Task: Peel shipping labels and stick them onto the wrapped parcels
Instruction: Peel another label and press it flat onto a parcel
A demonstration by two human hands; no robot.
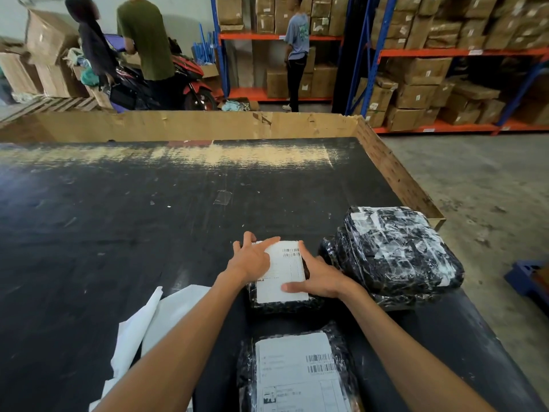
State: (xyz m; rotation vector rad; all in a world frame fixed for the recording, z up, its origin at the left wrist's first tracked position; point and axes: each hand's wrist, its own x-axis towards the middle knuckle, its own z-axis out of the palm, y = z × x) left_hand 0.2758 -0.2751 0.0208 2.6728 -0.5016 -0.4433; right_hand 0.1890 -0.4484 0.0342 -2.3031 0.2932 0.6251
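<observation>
I had the left hand [252, 258] flat and the right hand [319, 278] spread, both pressing the label [283, 273] onto the small parcel [282, 306] on the table [118, 233], probably to smooth it down.

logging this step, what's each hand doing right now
Left hand: open, fingers flat, pressing the label onto the parcel.
Right hand: open, fingers resting on the label's right edge.
</observation>
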